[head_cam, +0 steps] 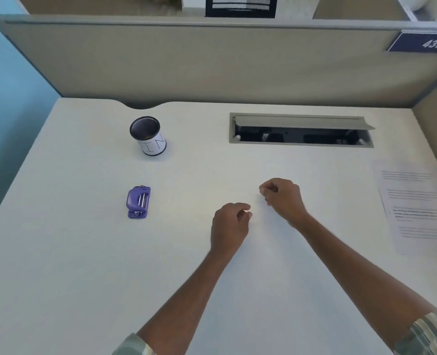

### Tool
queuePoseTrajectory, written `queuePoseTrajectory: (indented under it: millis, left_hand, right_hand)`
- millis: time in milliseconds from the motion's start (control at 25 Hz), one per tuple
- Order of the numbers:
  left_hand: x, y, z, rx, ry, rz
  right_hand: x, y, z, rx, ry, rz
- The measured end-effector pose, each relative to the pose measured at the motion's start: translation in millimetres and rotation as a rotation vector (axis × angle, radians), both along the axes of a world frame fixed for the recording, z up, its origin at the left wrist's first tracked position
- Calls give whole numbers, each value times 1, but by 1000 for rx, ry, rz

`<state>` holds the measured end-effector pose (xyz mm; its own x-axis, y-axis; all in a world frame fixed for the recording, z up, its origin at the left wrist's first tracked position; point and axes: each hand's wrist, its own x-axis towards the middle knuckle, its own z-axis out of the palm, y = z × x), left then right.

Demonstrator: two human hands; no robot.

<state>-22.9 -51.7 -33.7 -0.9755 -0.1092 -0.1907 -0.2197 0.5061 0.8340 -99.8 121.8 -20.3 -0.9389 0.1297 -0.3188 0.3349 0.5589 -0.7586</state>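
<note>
Head view: left hand, right hand curled over desk; contents unclear.

Right edge of frame: the printed sheet is cut off, and I cannot read its blurred text. Centre: curled fingers hide whether the left hand or right hand pinches anything. Bottom edge: both sleeves are cropped.

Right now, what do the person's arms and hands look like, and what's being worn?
Forearms bare; the left hand and right hand wear no gloves, and no watch shows. The left sleeve and right sleeve, at the bottom edge, are pale green and cream patterned cloth.
</note>
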Motion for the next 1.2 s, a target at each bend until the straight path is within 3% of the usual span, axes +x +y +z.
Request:
queuePoseTrajectory:
  millis: [320, 920, 1040, 1200]
  left_hand:
    - [16, 43, -11, -180, -9, -117]
    - [16, 53, -18, -217, 13, -112]
    - [14, 54, -18, -235, 13, -128]
    - [11, 56, -16, -322, 26, -202]
  right_hand:
    - [7, 39, -17, 365, 157, 409]
    - [-14, 33, -18, 884, 297, 896]
    - [-14, 30, -18, 878, 317, 909]
    - [-15, 35, -18, 564, 205, 561]
